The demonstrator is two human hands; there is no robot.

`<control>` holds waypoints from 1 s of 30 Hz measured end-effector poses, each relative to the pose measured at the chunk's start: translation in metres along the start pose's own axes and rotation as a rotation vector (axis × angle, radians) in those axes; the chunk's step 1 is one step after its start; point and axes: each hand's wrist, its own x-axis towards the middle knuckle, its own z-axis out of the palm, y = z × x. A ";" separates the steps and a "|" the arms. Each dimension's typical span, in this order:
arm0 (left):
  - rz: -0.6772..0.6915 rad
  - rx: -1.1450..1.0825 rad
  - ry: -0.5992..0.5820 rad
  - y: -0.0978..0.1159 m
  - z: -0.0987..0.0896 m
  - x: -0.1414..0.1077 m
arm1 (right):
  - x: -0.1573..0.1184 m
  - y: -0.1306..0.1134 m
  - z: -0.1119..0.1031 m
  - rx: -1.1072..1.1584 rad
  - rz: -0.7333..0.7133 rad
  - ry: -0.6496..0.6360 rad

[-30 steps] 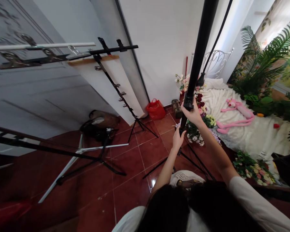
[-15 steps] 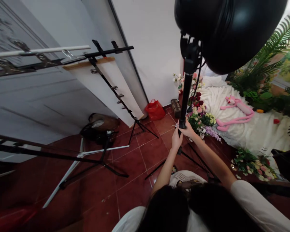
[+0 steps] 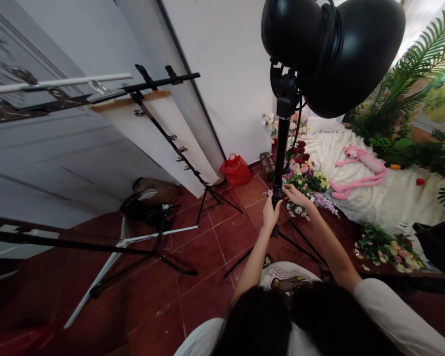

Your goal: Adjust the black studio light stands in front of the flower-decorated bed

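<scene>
A black studio lamp [image 3: 351, 54] sits on top of an upright black light stand [image 3: 282, 143] in front of me. My left hand [image 3: 270, 212] is wrapped round the stand's pole below the lamp, at a dark collar. On the right side of the same collar is my right hand [image 3: 296, 196], its fingertips at the collar and the palm off the pole. Whether its fingers pinch a knob there is too small to tell. The stand's legs spread on the red tiles below my hands.
Artificial flowers [image 3: 303, 170] and a pink plush toy [image 3: 366, 165] on a white cloth [image 3: 403, 198] lie to the right. A backdrop stand [image 3: 163, 131], a red bag [image 3: 236, 170] and white stand legs [image 3: 111, 259] are left.
The lamp appears lower and further left in view, and more of it shows. My right hand has loosened from round the pole and shifted to the collar's right side.
</scene>
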 end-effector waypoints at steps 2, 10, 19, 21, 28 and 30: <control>0.003 -0.001 -0.007 -0.001 0.000 0.000 | 0.003 0.003 0.010 0.048 0.055 0.007; 0.012 -0.024 -0.024 0.000 -0.002 0.000 | 0.019 -0.003 0.028 0.112 0.251 0.320; -0.079 0.054 -0.018 -0.028 0.008 -0.030 | -0.034 -0.016 0.027 0.415 0.278 0.206; -0.206 0.096 -0.065 -0.048 0.024 -0.054 | -0.070 -0.010 0.019 0.529 0.282 0.191; -0.159 0.101 -0.600 -0.062 0.113 -0.124 | -0.203 0.041 -0.014 0.823 0.477 0.541; -0.024 0.034 -0.796 -0.040 0.140 -0.130 | -0.239 0.057 -0.021 0.896 0.490 0.700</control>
